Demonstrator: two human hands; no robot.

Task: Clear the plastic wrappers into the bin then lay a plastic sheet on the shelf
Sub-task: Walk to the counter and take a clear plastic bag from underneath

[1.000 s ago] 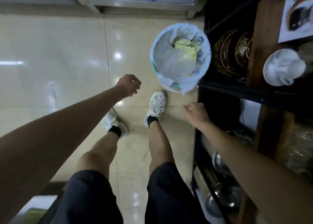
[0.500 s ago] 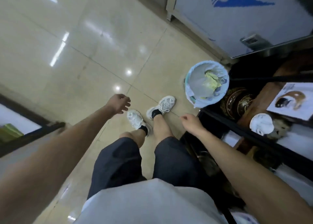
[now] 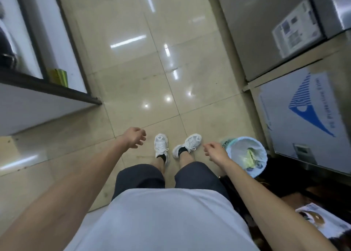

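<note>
A round bin (image 3: 247,155) lined with a pale blue bag stands on the floor at the right, with crumpled yellow-green wrappers (image 3: 251,156) inside. My right hand (image 3: 214,152) hangs just left of the bin's rim, fingers loosely curled and holding nothing. My left hand (image 3: 133,138) is out over the tiled floor, left of my white shoes, fingers apart and empty. The dark shelf unit (image 3: 284,192) lies along the lower right edge, mostly in shadow. No plastic sheet is in view.
Steel appliances (image 3: 266,34) and a panel with a blue triangle logo (image 3: 307,116) line the right side. A grey counter with a dark edge (image 3: 49,91) juts in from the left. Glossy beige floor tiles (image 3: 144,64) stretch ahead between them. A printed card (image 3: 319,220) lies on the shelf.
The view has swung left and risen, so the bin and shelf slid to the lower right. Both hands stay empty; my left hand has opened a little.
</note>
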